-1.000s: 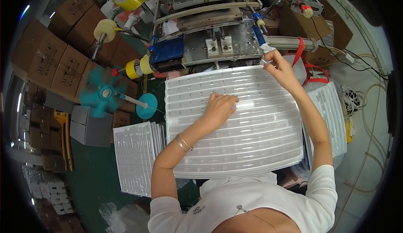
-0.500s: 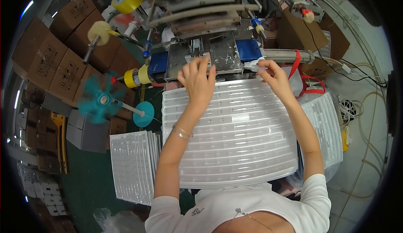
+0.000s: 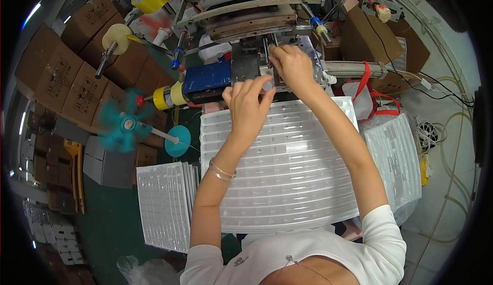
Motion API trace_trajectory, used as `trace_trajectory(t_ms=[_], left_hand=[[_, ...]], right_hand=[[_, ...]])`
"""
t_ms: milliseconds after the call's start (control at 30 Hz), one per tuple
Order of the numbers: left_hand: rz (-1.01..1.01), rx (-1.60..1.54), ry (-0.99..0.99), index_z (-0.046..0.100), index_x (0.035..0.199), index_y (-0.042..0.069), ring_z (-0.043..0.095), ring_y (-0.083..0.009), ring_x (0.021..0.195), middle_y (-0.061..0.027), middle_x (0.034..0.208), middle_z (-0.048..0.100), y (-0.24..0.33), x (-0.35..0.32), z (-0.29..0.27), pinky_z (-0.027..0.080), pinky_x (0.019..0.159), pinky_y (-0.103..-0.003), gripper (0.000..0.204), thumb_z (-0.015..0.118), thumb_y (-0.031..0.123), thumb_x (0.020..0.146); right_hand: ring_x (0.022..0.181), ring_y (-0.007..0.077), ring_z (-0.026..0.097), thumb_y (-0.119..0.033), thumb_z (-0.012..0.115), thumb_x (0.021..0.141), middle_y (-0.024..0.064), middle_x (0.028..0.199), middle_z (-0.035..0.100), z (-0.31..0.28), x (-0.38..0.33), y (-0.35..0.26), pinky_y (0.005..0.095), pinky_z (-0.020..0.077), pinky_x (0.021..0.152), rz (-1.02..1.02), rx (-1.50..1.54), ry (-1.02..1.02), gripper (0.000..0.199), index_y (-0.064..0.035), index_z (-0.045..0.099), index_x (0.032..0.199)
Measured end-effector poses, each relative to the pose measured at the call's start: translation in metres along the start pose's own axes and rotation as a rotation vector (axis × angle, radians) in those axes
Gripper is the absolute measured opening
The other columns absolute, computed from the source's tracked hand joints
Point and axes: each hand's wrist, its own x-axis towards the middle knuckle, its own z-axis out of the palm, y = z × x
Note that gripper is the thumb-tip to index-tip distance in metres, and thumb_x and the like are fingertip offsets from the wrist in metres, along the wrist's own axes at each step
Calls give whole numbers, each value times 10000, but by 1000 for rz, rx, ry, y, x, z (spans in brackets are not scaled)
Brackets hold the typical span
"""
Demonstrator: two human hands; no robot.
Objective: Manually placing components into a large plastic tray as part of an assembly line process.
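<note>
My left hand (image 3: 247,105) is at the front edge of the machine, its thumb and fingers pinched on a small clear, round plastic piece (image 3: 267,86). Just right of it and farther in, my right hand (image 3: 294,69) has its fingertips together at the metal fixture (image 3: 266,53) on the dark machine plate (image 3: 245,64). Whatever those fingertips hold is hidden. Below both hands lies a large white plastic tray (image 3: 282,172) with many ridged rows of small clear pieces.
A press head (image 3: 251,20) hangs over the plate. On the left are a blue block (image 3: 207,79), tape rolls (image 3: 163,96), a teal fan (image 3: 127,124), stacked trays (image 3: 164,205) and cartons (image 3: 51,74). To the right stand a wrapped tray stack (image 3: 393,156) and a red-strapped bag (image 3: 365,97).
My right hand has moved left from a white cloth to the fixture. The machine plate has shifted right, baring more of the blue block. My left hand now shows a round piece.
</note>
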Motion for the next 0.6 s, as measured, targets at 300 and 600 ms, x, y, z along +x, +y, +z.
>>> trace_trajectory(t_ms=[300,600], left_hand=[[-151,-407,-176,654,1008,87,574,-204,824,-48,884,648,-15,-34,-28,351,848,-341,248,692,225,804],[15,-364,-252,635,952,58,604,-237,749,-87,820,651,3,-45,-41,415,797,-354,195,677,179,805]], right_hand=[[959,286,597,-239,643,814,98,1043,622,-8,-18,6,401,443,857,81,127,158,364,-93,577,1140],[800,226,631,-110,620,809,83,919,609,-110,-110,3,348,516,645,-75,281,-759,324,-145,620,1131]])
